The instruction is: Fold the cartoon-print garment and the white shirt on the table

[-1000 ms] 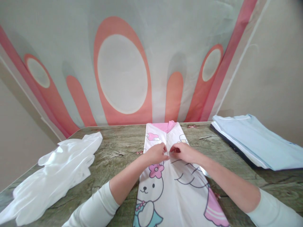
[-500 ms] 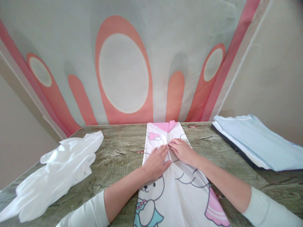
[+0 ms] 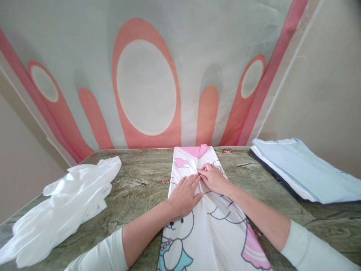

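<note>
A long white garment with a cartoon print (image 3: 222,241) lies on the table in front of me, its two sides folded in and meeting along the middle. Pink fabric (image 3: 194,151) shows at its far end. My left hand (image 3: 184,195) rests flat on the left half, fingers stretched toward the centre line. Beside it, my right hand (image 3: 213,178) has its fingers bent and pinched on the cloth at that line, which puckers there. The fingertips of both hands nearly touch. Whatever lies under the folds is hidden.
A crumpled white garment (image 3: 64,207) lies at the left on the wood-grain table (image 3: 135,203). At the right is a stack of folded clothes, light blue on top (image 3: 313,169), white and dark below. Behind the table hangs a grey backdrop (image 3: 191,45) with coral shapes.
My right hand's fingers have bent more and pulled slightly at the cloth by the centre line. My left hand stays flat in place. The whole view has shifted slightly.
</note>
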`<action>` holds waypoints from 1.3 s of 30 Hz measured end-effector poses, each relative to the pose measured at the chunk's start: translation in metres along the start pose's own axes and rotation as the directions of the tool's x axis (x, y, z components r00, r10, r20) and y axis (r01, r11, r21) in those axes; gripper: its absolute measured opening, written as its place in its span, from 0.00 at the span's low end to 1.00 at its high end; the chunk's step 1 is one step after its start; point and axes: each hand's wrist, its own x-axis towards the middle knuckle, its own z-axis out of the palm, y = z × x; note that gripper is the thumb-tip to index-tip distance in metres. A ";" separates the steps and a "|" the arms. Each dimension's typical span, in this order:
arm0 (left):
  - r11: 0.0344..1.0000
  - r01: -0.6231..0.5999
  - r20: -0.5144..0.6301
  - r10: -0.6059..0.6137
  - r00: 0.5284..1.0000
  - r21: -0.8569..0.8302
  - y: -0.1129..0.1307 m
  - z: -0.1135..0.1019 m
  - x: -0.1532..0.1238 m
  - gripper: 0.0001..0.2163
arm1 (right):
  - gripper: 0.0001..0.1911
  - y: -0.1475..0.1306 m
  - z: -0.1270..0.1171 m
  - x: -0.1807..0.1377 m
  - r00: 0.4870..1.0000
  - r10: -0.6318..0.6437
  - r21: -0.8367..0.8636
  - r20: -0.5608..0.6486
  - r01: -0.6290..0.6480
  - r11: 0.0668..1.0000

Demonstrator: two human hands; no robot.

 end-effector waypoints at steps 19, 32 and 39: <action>1.000 -0.008 0.005 0.008 1.000 0.024 -0.002 0.003 -0.003 0.25 | 0.11 0.022 -0.006 0.032 0.992 0.107 0.235 0.071 -0.121 0.964; 0.998 -0.012 0.005 0.012 1.000 0.054 -0.002 0.002 -0.002 0.26 | 0.14 0.021 0.015 0.069 0.927 0.359 0.061 0.111 -0.367 0.928; 0.998 -0.029 0.020 0.028 0.999 0.049 -0.001 -0.001 -0.003 0.26 | 0.14 0.015 0.013 0.062 0.922 0.380 0.047 0.067 -0.384 0.922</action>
